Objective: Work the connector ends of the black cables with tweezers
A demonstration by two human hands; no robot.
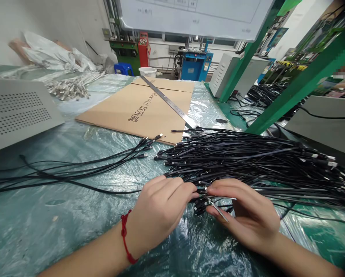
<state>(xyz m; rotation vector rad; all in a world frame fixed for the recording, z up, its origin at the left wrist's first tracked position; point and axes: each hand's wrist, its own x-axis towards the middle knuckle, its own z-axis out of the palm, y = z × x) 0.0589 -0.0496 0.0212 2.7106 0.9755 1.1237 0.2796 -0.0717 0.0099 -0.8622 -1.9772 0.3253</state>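
Pinching leftward-trailing cable [114, 191] with left hand [161, 206], V-shaped metal tool [220, 214] with right hand [256, 221], apex leftward, near cable's end.

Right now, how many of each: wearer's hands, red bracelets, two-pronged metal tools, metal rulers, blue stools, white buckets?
Wearer's hands: 2
Red bracelet: 1
Two-pronged metal tool: 1
Metal ruler: 1
Blue stool: 1
White bucket: 1
Total: 7
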